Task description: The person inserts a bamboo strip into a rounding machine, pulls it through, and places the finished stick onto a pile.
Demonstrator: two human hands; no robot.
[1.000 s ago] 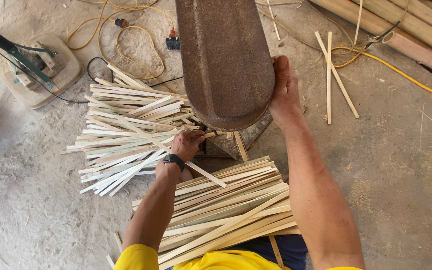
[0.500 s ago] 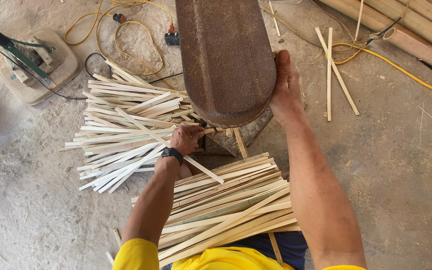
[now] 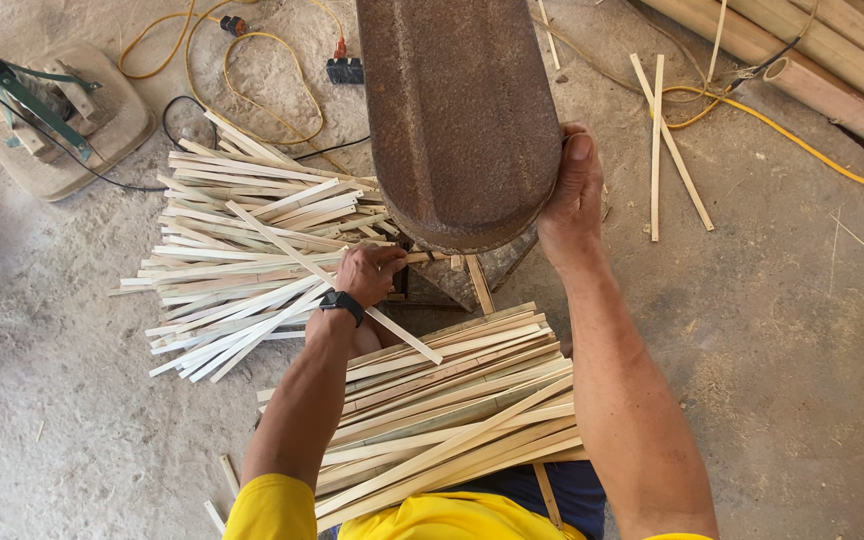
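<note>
Underfoot, dusty concrete floor (image 3: 802, 380) carries heaped pale split bamboo strips (image 3: 242, 260). Left hand (image 3: 367, 272) pinches one thin bamboo strip (image 3: 392, 330), slanting below it; right hand (image 3: 574, 195) grips rusty brown metal cover (image 3: 457, 110).

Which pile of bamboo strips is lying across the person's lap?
The nearer stack, between both arms; the other pile lies fanned out on the floor beyond the left hand.

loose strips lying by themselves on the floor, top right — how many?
3: loose strips crossing each other on the floor right of the rusty machine housing, beyond the right hand. More may be hidden elsewhere.
</note>
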